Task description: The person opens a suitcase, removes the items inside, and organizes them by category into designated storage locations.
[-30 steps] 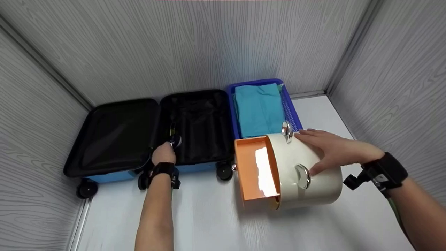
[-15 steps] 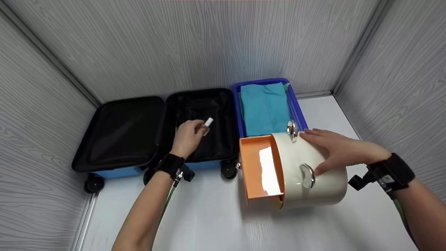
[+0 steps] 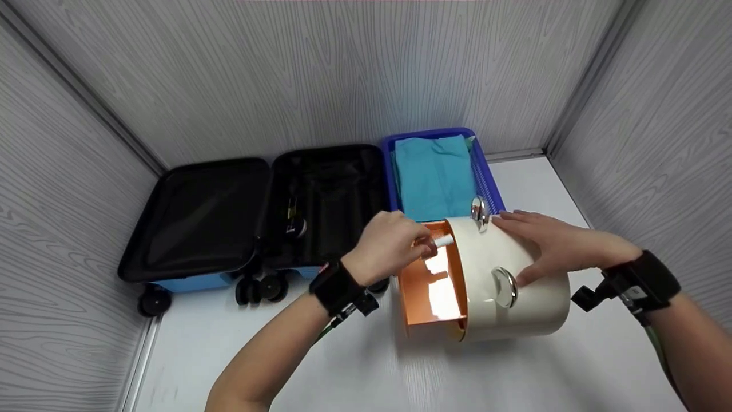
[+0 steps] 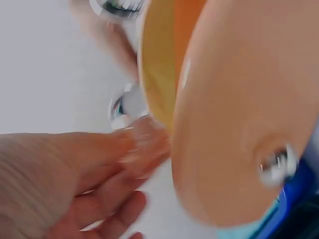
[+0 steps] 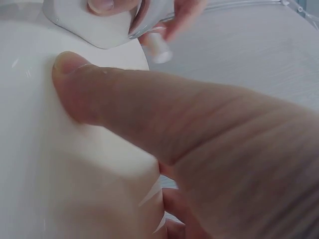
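Observation:
My left hand (image 3: 389,243) pinches a small clear bottle with a white cap (image 3: 443,241) between thumb and fingers, over the pulled-out orange drawer (image 3: 418,303). In the left wrist view the bottle (image 4: 144,134) looks blurred, close beside the drawer's rounded front. The drawer sticks out leftward from a glossy cream storage box (image 3: 514,320) with chrome handles. Spread across the box is my right hand (image 3: 557,246), its fingers near the upper handle (image 3: 479,213) and its thumb near the lower handle (image 3: 504,286). In the right wrist view that thumb (image 5: 114,94) lies against the cream surface.
An open suitcase (image 3: 194,229) with black lining and blue shell lies at the left. Inside its right half sits a small dark round-ended item (image 3: 295,228). Behind the box stands a blue basket (image 3: 483,171) holding folded turquoise cloth (image 3: 434,177). Grey wood-grain walls enclose the white surface.
My left hand has lifted the white-capped bottle from the suitcase and carried it right, over the orange drawer. The right hand has stayed on the box.

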Tool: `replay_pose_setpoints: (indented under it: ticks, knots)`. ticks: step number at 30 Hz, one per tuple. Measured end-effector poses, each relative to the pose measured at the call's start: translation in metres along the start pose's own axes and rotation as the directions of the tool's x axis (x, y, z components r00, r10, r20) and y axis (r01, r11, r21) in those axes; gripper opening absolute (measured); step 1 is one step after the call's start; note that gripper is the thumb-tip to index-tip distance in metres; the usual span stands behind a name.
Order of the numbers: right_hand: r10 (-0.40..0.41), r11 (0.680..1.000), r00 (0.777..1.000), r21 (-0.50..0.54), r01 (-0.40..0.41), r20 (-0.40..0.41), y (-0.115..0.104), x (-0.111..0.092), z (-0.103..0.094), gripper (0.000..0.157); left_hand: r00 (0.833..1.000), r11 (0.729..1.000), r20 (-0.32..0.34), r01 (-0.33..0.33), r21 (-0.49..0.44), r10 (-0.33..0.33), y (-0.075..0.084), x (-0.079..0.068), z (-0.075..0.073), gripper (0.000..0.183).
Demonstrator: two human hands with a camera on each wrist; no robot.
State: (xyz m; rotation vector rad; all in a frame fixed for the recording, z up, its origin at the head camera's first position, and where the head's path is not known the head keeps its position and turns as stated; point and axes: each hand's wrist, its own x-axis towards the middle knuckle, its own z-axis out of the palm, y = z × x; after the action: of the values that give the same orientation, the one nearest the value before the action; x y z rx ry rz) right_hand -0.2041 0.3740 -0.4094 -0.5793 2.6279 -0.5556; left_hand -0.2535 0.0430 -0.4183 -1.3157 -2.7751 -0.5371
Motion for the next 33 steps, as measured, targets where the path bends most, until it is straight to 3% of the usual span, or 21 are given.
replay_pose_setpoints:
  ticks: [4,11,16,20,27,30,33]
  knots:
    - [-0.004,1.0,1.0,0.001,0.004,0.001,-0.001,0.001,0.0,0.117,0.993,0.996,0.108,-0.049,0.07,0.041,0.013,0.002,0.015,0.014]
    - [-0.011,1.0,1.0,0.0,0.011,-0.002,-0.001,0.002,0.0,0.117,0.968,0.998,0.251,-0.027,0.065,0.01,0.023,0.003,0.028,0.012]
    - [-0.017,1.0,1.0,0.0,0.017,-0.005,0.0,0.003,0.001,0.116,0.966,0.995,0.259,-0.033,0.097,0.006,0.024,0.005,0.03,0.014]
    - [-0.032,0.999,0.999,-0.001,0.032,-0.009,0.0,0.004,0.002,0.115,0.964,0.981,0.265,-0.056,0.186,0.005,0.024,0.004,0.034,0.016]
    - [-0.033,0.999,0.999,0.004,0.033,-0.004,-0.001,0.006,0.002,0.114,0.958,0.949,0.279,-0.029,0.315,-0.063,0.024,0.001,0.041,0.028]
    - [-0.028,1.0,1.0,0.002,0.028,-0.007,0.0,0.006,0.003,0.114,0.96,0.953,0.269,-0.005,0.301,-0.08,0.024,0.0,0.041,0.042]
    - [-0.027,1.0,1.0,-0.001,0.027,-0.016,0.001,0.004,0.004,0.115,0.976,0.971,0.207,0.022,0.236,-0.072,0.022,-0.002,0.037,0.043]
